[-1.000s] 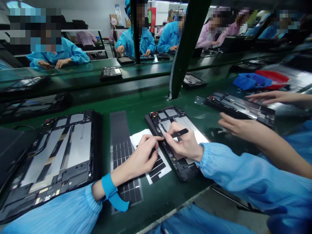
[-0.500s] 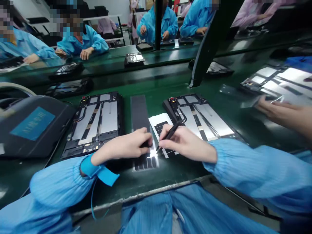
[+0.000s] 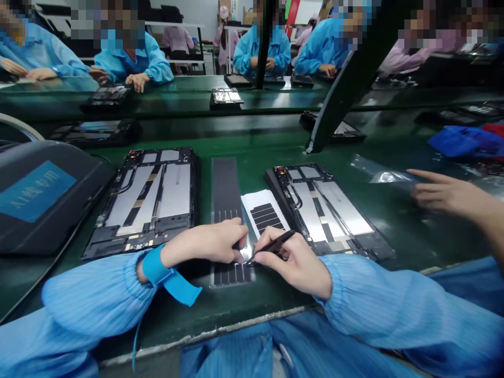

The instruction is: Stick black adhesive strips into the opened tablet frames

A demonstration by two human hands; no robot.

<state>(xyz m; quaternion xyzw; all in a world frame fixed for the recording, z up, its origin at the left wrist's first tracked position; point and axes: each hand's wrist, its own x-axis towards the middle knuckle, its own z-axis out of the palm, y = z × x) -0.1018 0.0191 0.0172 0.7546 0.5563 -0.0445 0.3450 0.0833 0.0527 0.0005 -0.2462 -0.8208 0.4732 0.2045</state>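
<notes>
Two bare hands work close together over a green tabletop (image 3: pixel 275 302). A long clear sheet of black strips (image 3: pixel 226 181) lies on it, running from near to far, its near half partly under the left hand (image 3: pixel 212 240) and its far half in plain view. The left hand comes in from the left with its fingers curled down onto the sheet; whether they pinch anything cannot be told. The right hand (image 3: pixel 293 262), just to the right, has thumb and fingers clamped on a slim black tool (image 3: pixel 277 241), its tip down at the sheet's right edge, beside a patch of glare. A white sheet with black labels (image 3: pixel 252 200) lies just beyond the right hand, between the strip sheet and an opened device (image 3: pixel 346 207) on the right. Another opened device (image 3: pixel 173 194) lies to the left, beyond the left forearm, which wears a blue wristband (image 3: pixel 155 266). One second ago both hands were at the right-hand device, the tool over its interior; now that device is uncovered and the hands meet over the strip sheet. At far right, a co-worker's hand (image 3: pixel 449 194) is beside a clear film (image 3: pixel 388 176).
</notes>
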